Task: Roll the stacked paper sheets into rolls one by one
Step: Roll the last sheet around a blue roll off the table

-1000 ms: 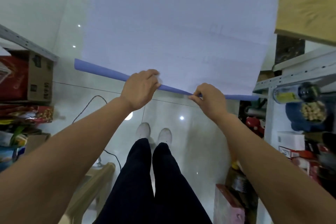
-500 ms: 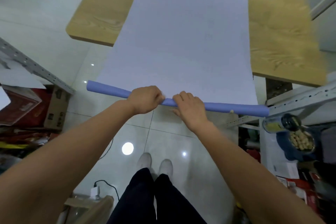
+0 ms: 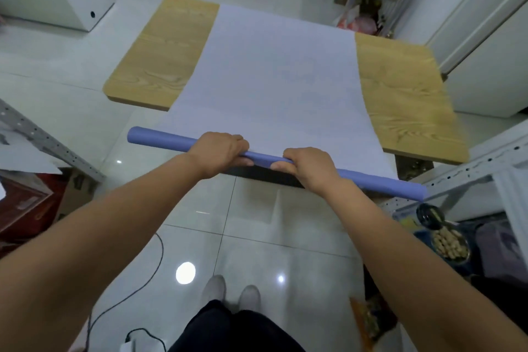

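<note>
A large pale blue-white paper sheet [image 3: 274, 77] lies across a wooden table [image 3: 405, 100] and hangs over its near edge. Its near end is wound into a thin blue roll [image 3: 160, 138] that runs from lower right to upper left. My left hand [image 3: 220, 151] grips the roll near its middle, fingers curled over it. My right hand [image 3: 308, 166] grips the roll just to the right, thumb under it. I cannot tell whether more sheets lie under the top one.
Metal shelving [image 3: 468, 171] with jars and food packets stands at the right. A metal rack [image 3: 43, 140] with cardboard boxes is at the left. A cable [image 3: 154, 266] runs over the glossy tiled floor. My feet [image 3: 231, 291] are below. White cabinets stand behind the table.
The view has tilted up, so the whole table shows now. The roll has grown thicker and moved up toward the table edge. My hands have come closer together on it.
</note>
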